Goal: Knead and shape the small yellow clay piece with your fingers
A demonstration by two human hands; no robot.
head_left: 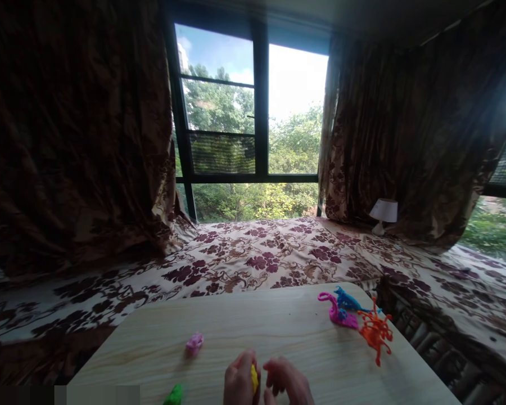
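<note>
Nearest me, my left hand [239, 382] and right hand [287, 383] meet at the near edge of the wooden table [278, 332], pinching a small yellow piece [254, 378] between them; the right hand's hold looks light, though the frame edge cuts it off. A green lump [174, 395] sits near left, a pink lump [194, 342] farther. Pink [341, 316], blue [349, 301] and orange [376, 332] pipe-cleaner figures lie far right.

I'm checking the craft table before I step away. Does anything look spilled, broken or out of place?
Nothing stands out. Both hands, left hand and right hand, pinch a yellow piece over the wooden table. A pink lump, a green lump and the fuzzy pink, blue and orange shapes lie flat, unspilled.
</note>
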